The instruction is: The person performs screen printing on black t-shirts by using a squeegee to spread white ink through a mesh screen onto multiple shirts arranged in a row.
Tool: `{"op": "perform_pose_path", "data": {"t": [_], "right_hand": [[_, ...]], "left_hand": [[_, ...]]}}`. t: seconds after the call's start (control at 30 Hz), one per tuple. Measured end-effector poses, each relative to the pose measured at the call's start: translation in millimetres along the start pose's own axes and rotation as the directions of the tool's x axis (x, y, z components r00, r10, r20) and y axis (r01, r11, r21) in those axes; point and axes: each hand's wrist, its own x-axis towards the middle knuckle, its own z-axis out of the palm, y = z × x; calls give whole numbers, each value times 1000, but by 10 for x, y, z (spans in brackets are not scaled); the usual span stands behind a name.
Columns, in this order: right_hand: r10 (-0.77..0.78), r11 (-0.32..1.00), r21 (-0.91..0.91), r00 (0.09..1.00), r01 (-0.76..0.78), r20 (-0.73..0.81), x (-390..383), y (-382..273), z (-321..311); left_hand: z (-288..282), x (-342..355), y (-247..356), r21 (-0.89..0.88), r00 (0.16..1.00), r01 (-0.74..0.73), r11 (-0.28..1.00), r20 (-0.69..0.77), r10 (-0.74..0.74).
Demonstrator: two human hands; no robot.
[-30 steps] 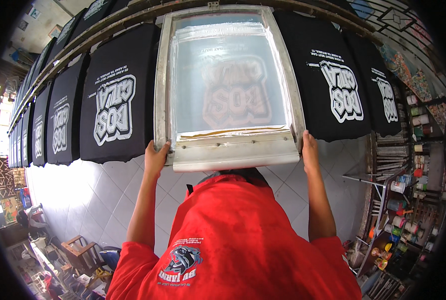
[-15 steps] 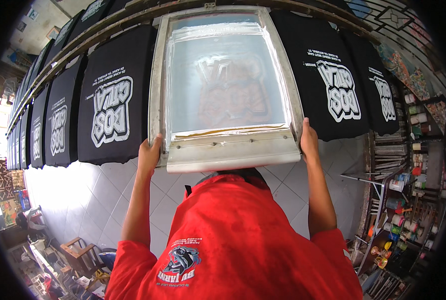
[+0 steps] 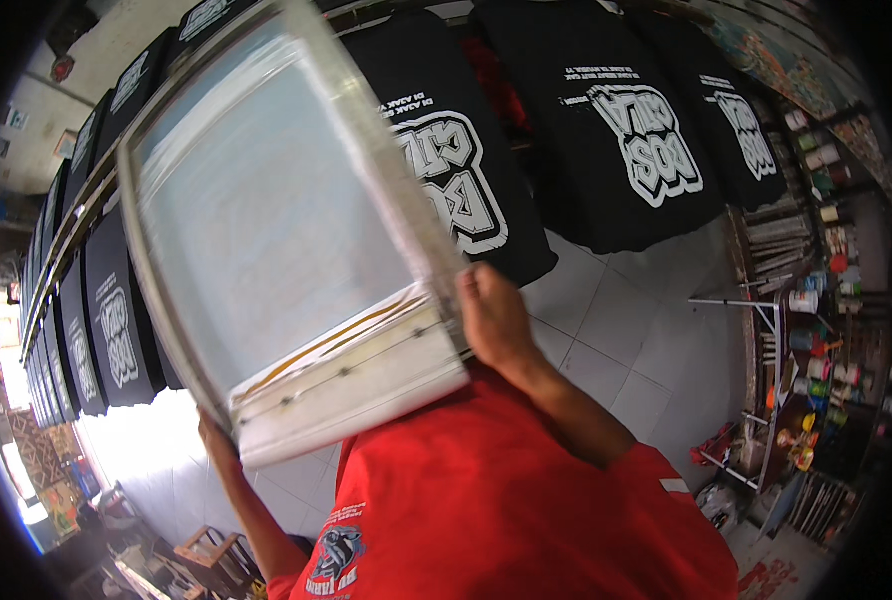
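I hold a large screen printing frame point(image 3: 266, 220) up in front of me, tilted and turned to the left. It has pale blue translucent mesh, a worn light rim and a brown streak of tape or residue along its near end. My left hand point(image 3: 216, 438) grips the near left corner, its fingers mostly behind the rim. On the near right side, my right hand point(image 3: 494, 315) is closed round the edge. Just right of the frame lies a black T-shirt point(image 3: 514, 225) with a white lettered print, partly covered by it.
Further black printed shirts point(image 3: 656, 140) lie in a row to the right, and others point(image 3: 116, 320) run off to the left along a wooden rail. Shelves with paint pots point(image 3: 816, 300) stand at the right. A wooden stool point(image 3: 214, 552) is at the lower left, on the tiled floor.
The screen frame has lifted off the shirt beneath it and swung left, tilting as it moves. Both my hands have gone left with it, and the shirt's white print now shows.
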Motion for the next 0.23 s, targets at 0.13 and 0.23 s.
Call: {"op": "perform_pose_path", "data": {"t": [0.13, 0.23], "right_hand": [[-39, 997, 73, 993, 31, 110, -148, -362, 732], [-83, 991, 113, 992, 73, 90, -246, -550, 1427]], "left_hand": [[-790, 274, -478, -53, 995, -71, 996, -77, 67], [-1272, 814, -1039, -193, 986, -168, 967, -21, 167]]}}
